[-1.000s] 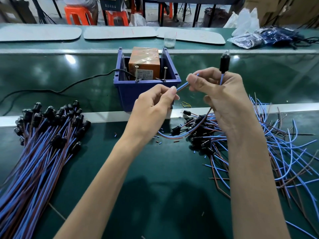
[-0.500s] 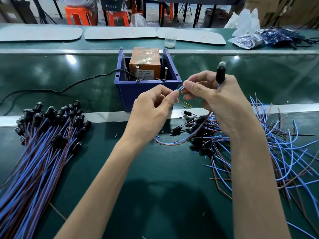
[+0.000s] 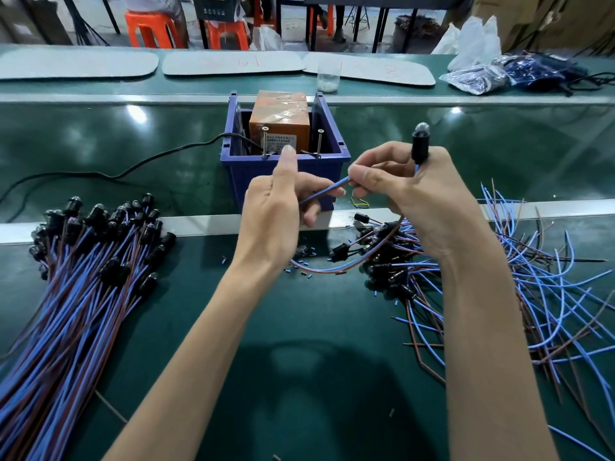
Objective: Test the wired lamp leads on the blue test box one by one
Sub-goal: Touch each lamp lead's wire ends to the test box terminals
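Plainly, the left hand (image 3: pixel 269 214) and right hand (image 3: pixel 422 201) both pinch one blue lamp lead (image 3: pixel 324 192), tip hidden inside the right grip.

Orange stools (image 3: pixel 149 28) behind; plastic cup (image 3: pixel 327 76) near grey pads (image 3: pixel 233 63).

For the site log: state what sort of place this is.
Most likely a factory assembly line: a long green conveyor belt between metal rails, a big sorted bundle of wired lamp leads, and a blue test box at the workstation.
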